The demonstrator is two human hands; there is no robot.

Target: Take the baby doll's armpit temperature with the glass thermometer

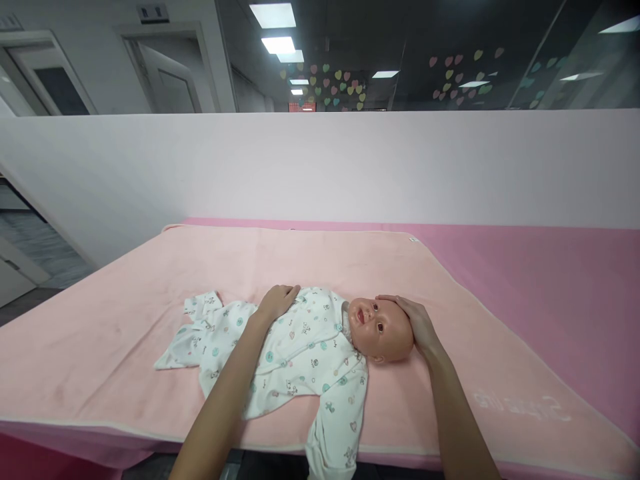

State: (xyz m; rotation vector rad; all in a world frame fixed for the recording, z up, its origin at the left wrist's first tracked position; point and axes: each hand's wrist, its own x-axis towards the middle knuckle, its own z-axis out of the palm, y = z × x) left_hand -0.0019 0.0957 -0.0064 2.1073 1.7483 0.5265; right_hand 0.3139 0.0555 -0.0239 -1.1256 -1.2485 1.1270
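Observation:
A baby doll [380,328] in a white printed romper [300,353] lies on its back on a light pink blanket [125,333], head toward the right. My left hand [276,303] rests on the doll's far side at the chest, fingers curled over the romper. My right hand [417,321] cups the top of the doll's head, fingers laid along the forehead. One romper sleeve hangs over the blanket's near edge.
The blanket covers a darker pink mat [550,280] on a table. A white partition wall [320,167] stands right behind the table. Doors and a corridor with ceiling lights lie beyond it, and floor shows at the left.

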